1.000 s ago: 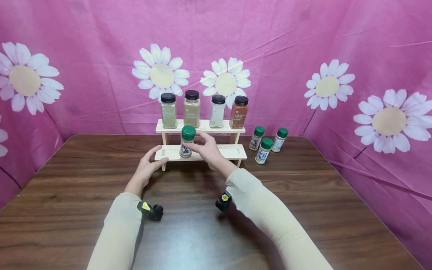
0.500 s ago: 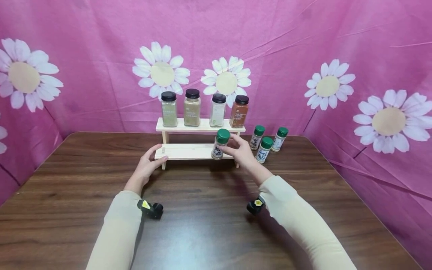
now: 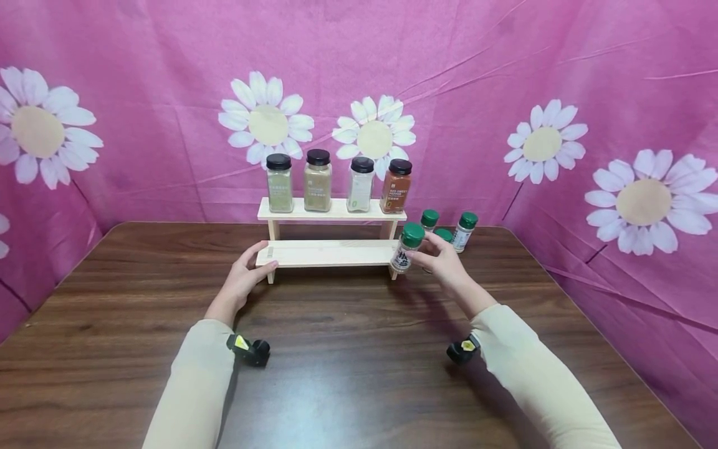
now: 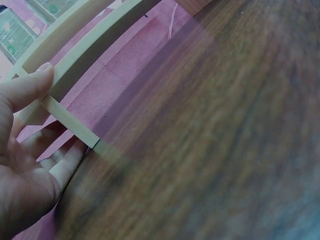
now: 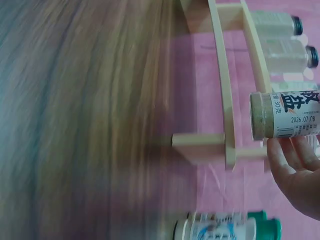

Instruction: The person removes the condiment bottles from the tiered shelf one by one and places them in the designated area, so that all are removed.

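My right hand [image 3: 447, 265] pinches a small spice jar [image 3: 402, 255] with a green lid and white label. In the head view this jar overlaps the right end of the lower shelf of a pale two-tier wooden spice rack [image 3: 331, 252]. Seen by the right wrist camera, fingers [image 5: 282, 160] support the jar [image 5: 295, 115] from one side. At the rack's left end, my left hand [image 3: 240, 284] grips the lower shelf, thumb [image 4: 30, 86] on its edge and fingers [image 4: 67, 165] beside the leg. The lower shelf bears no jar.
On the upper shelf stand several black-lidded jars, among them a red pepper jar [image 3: 396, 187] and a green one [image 3: 280, 184]. Right of the rack, three green-lidded jars stand on the brown table [image 3: 336, 368]; one lid [image 3: 444, 235] is partly behind my hand. A pink flowered cloth [image 3: 449, 75] hangs behind.
My right hand has carried the green-lidded jar rightward, from the middle of the lower shelf to its right end. The left hand stays on the rack.
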Action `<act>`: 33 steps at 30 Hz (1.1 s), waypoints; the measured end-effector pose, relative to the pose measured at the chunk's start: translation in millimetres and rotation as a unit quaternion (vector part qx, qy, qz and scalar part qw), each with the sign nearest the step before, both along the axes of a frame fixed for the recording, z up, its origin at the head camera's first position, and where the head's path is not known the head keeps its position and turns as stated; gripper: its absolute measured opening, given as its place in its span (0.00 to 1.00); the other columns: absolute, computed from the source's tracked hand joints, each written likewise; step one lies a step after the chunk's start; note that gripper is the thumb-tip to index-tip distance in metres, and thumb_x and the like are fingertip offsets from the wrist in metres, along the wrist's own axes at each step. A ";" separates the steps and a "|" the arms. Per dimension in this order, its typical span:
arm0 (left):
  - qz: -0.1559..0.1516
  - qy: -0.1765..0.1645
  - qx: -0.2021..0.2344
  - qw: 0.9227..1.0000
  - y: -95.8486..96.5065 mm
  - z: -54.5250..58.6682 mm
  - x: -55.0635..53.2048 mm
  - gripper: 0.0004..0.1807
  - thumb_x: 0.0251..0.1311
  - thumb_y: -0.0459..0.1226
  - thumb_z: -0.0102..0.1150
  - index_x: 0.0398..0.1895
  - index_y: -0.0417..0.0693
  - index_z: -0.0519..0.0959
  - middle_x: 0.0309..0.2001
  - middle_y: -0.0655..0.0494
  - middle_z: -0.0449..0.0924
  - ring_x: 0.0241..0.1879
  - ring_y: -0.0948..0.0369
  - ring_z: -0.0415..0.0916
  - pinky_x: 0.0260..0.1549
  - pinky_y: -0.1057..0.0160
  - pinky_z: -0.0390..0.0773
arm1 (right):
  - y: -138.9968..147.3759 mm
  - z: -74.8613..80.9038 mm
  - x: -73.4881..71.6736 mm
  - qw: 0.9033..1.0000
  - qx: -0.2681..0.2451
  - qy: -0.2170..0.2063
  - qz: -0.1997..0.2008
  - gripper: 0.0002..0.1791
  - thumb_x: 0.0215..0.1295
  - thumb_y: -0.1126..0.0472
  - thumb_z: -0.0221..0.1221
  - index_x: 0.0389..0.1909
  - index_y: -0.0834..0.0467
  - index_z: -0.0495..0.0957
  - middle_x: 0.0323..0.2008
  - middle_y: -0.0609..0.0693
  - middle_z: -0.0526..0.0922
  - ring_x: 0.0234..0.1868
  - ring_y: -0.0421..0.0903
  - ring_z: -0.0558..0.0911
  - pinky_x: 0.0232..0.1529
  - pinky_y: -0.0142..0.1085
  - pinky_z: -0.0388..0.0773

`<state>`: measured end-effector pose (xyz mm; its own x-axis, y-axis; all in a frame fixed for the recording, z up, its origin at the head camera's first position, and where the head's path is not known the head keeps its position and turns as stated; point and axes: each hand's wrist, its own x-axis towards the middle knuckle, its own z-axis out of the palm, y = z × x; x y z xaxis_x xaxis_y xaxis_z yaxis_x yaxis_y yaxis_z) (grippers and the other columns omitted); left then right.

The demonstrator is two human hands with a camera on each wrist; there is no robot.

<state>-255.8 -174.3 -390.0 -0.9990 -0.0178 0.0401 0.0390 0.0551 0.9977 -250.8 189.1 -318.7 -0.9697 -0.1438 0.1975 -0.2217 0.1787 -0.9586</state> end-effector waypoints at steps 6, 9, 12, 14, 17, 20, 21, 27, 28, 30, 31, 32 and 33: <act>0.000 -0.007 -0.001 1.000 0.5 0.7 0.3 0.34 0.53 0.35 0.57 0.63 0.44 0.54 0.58 0.43 0.57 0.50 0.58 0.58 0.49 0.64 0.58 | 38.6 -25.5 -12.5 0.996 -0.059 0.025 0.055 0.24 0.48 0.63 0.63 0.49 0.58 0.71 0.39 0.53 0.77 0.38 0.44 0.75 0.37 0.39 0.73; 0.000 -0.007 -0.004 1.000 0.0 0.6 0.2 0.34 0.53 0.35 0.57 0.63 0.44 0.54 0.58 0.43 0.58 0.49 0.59 0.58 0.47 0.66 0.59 | 56.9 -35.8 -17.3 0.995 -0.078 0.022 0.060 0.28 0.45 0.60 0.65 0.50 0.59 0.70 0.40 0.55 0.76 0.40 0.46 0.75 0.39 0.40 0.73; 0.000 -0.003 -0.003 1.000 -0.2 0.0 0.3 0.34 0.53 0.35 0.57 0.63 0.44 0.54 0.58 0.42 0.58 0.48 0.60 0.59 0.45 0.68 0.60 | 74.3 -44.1 -19.7 0.997 -0.069 0.006 0.038 0.31 0.44 0.58 0.65 0.52 0.59 0.68 0.41 0.55 0.75 0.41 0.46 0.75 0.41 0.41 0.72; -0.001 0.000 -0.001 1.000 -0.2 -0.3 0.6 0.34 0.53 0.35 0.57 0.63 0.43 0.54 0.57 0.42 0.58 0.48 0.60 0.59 0.44 0.69 0.61 | 91.4 -58.1 -29.4 0.997 -0.069 -0.002 0.026 0.29 0.47 0.61 0.64 0.53 0.57 0.68 0.42 0.55 0.76 0.41 0.46 0.75 0.40 0.40 0.72; -0.003 0.006 0.002 1.000 -0.1 -1.0 0.7 0.34 0.53 0.34 0.56 0.63 0.43 0.54 0.57 0.42 0.58 0.47 0.62 0.60 0.44 0.71 0.62 | 111.5 -68.4 -36.1 0.997 -0.071 -0.019 0.015 0.26 0.50 0.65 0.62 0.52 0.56 0.69 0.42 0.55 0.75 0.41 0.46 0.75 0.40 0.39 0.72; -0.004 0.010 0.006 1.000 -0.2 -2.1 0.5 0.34 0.53 0.34 0.57 0.63 0.42 0.54 0.57 0.42 0.59 0.47 0.63 0.61 0.43 0.72 0.62 | 125.0 -74.1 -40.5 0.997 -0.070 -0.021 -0.005 0.26 0.48 0.64 0.63 0.50 0.57 0.69 0.39 0.55 0.76 0.39 0.46 0.77 0.38 0.38 0.73; -0.004 0.011 0.008 1.000 -0.2 -2.4 0.4 0.34 0.53 0.34 0.56 0.63 0.42 0.54 0.57 0.42 0.59 0.46 0.63 0.61 0.43 0.72 0.61 | 127.0 -72.6 -39.5 0.997 -0.069 -0.023 -0.011 0.26 0.47 0.63 0.64 0.50 0.57 0.70 0.39 0.55 0.76 0.39 0.46 0.77 0.38 0.38 0.73; -0.007 0.012 0.014 1.000 0.1 -2.5 -0.1 0.34 0.53 0.33 0.56 0.62 0.42 0.55 0.57 0.42 0.59 0.46 0.64 0.61 0.44 0.72 0.62 | 126.2 -52.8 -25.2 0.997 -0.040 -0.035 -0.054 0.24 0.46 0.62 0.64 0.47 0.56 0.70 0.35 0.50 0.75 0.34 0.42 0.78 0.36 0.37 0.74; -0.007 0.011 0.013 1.000 0.0 -2.4 -0.3 0.34 0.52 0.34 0.57 0.62 0.42 0.55 0.57 0.42 0.59 0.47 0.63 0.61 0.44 0.71 0.62 | 124.6 -48.1 -21.5 0.997 -0.028 -0.034 -0.060 0.24 0.47 0.62 0.64 0.47 0.57 0.70 0.35 0.50 0.74 0.33 0.41 0.78 0.37 0.38 0.74; -0.006 0.011 0.012 1.000 -0.1 -2.2 -0.5 0.34 0.52 0.34 0.57 0.62 0.42 0.55 0.57 0.42 0.58 0.47 0.63 0.60 0.44 0.71 0.61 | 121.5 -40.3 -15.9 0.996 -0.015 -0.034 -0.076 0.24 0.49 0.62 0.63 0.48 0.59 0.68 0.35 0.49 0.72 0.32 0.39 0.77 0.38 0.39 0.73; -0.006 0.009 0.013 1.000 -0.2 -2.3 -0.6 0.34 0.52 0.34 0.57 0.62 0.42 0.55 0.58 0.43 0.58 0.47 0.63 0.60 0.45 0.70 0.61 | 120.0 -37.0 -13.6 0.996 -0.010 -0.036 -0.084 0.25 0.49 0.61 0.63 0.48 0.60 0.67 0.36 0.48 0.71 0.32 0.38 0.77 0.38 0.39 0.73; -0.005 0.009 0.012 1.000 -0.4 -2.3 -0.6 0.34 0.52 0.34 0.57 0.62 0.42 0.55 0.58 0.43 0.58 0.48 0.62 0.60 0.45 0.70 0.61 | 118.5 -34.0 -11.4 0.995 -0.008 -0.038 -0.091 0.24 0.49 0.62 0.62 0.48 0.61 0.66 0.36 0.48 0.70 0.31 0.37 0.77 0.38 0.40 0.73; -0.005 0.008 0.011 1.000 -0.5 -2.3 -0.5 0.34 0.52 0.35 0.57 0.62 0.42 0.55 0.58 0.43 0.58 0.48 0.62 0.60 0.45 0.70 0.61 | 117.7 -32.2 -10.5 0.994 -0.011 -0.042 -0.103 0.24 0.49 0.63 0.62 0.47 0.61 0.67 0.35 0.48 0.70 0.31 0.37 0.77 0.38 0.40 0.73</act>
